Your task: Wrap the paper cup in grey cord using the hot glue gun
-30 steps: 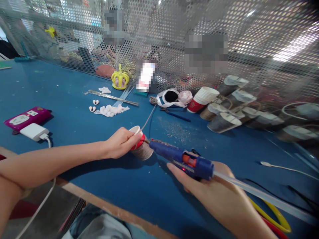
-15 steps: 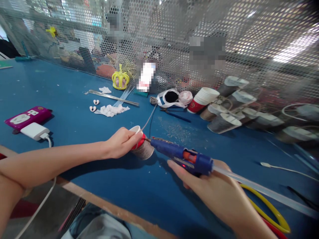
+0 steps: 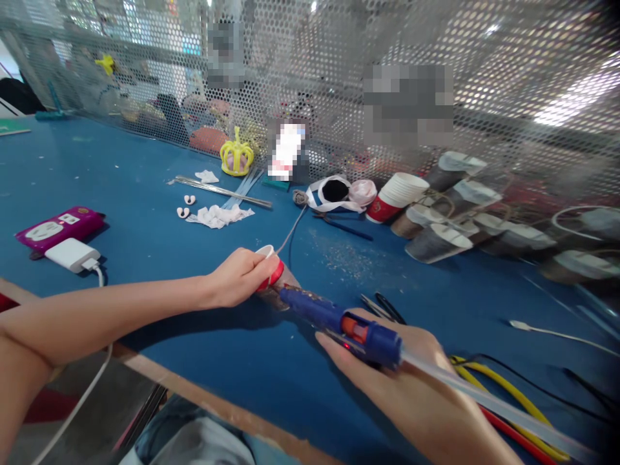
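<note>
My left hand [image 3: 242,276] is closed around a paper cup [image 3: 272,274] with a white rim, a red band and a grey-brown wrapped lower part. The cup is tilted over the blue table. A thin grey cord [image 3: 292,231] runs from it to a small ball of cord [image 3: 299,197] farther back. In my right hand [image 3: 387,368] is a blue glue gun [image 3: 334,316], with a long clear glue stick [image 3: 445,371] out of its rear and a small red light lit. Its nozzle is at the cup's side, close under the red band; whether it touches I cannot tell.
Wrapped cups [image 3: 438,243] crowd the right back, beside stacked paper cups [image 3: 398,197]. Pliers [image 3: 346,226] and scissors [image 3: 382,307] lie nearby. A yellow crown [image 3: 236,155] stands near the mesh screen [image 3: 320,77]. A purple power strip [image 3: 61,227] lies left.
The glue gun and my right hand have shifted left and slightly down, its nozzle lower along the cup's side. The scissors behind the right hand now show. My left hand keeps its hold.
</note>
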`<action>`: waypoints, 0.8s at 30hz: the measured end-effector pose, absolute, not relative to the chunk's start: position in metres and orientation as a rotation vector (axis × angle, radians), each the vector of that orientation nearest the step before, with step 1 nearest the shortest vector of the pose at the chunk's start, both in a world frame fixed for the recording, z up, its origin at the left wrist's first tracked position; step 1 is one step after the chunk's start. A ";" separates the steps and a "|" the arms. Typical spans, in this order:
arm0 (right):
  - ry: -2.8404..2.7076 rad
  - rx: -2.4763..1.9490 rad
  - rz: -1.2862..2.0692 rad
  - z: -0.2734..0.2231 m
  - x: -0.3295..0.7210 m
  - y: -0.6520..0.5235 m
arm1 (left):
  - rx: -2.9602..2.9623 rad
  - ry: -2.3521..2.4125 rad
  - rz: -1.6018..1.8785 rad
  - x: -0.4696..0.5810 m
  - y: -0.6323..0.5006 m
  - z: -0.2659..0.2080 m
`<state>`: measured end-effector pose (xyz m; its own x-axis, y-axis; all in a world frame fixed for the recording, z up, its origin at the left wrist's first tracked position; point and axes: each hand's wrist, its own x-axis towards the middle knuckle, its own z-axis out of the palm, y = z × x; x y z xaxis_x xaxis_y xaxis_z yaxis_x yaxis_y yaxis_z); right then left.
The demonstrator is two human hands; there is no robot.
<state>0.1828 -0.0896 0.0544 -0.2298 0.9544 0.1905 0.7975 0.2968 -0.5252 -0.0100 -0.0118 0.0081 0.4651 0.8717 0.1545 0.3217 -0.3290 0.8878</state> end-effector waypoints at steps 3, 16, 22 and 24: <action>-2.137 -1.496 0.411 0.052 0.184 -0.088 | 1.872 1.025 0.803 -0.010 -0.013 0.009; -2.029 -1.719 0.523 0.064 0.192 -0.071 | 2.071 0.991 0.837 -0.013 -0.013 0.006; -1.965 -1.778 0.612 0.059 0.190 -0.063 | 2.148 0.956 0.858 -0.015 -0.011 0.004; -1.950 -1.792 0.622 0.059 0.190 -0.062 | 2.149 0.958 0.858 -0.015 -0.011 0.003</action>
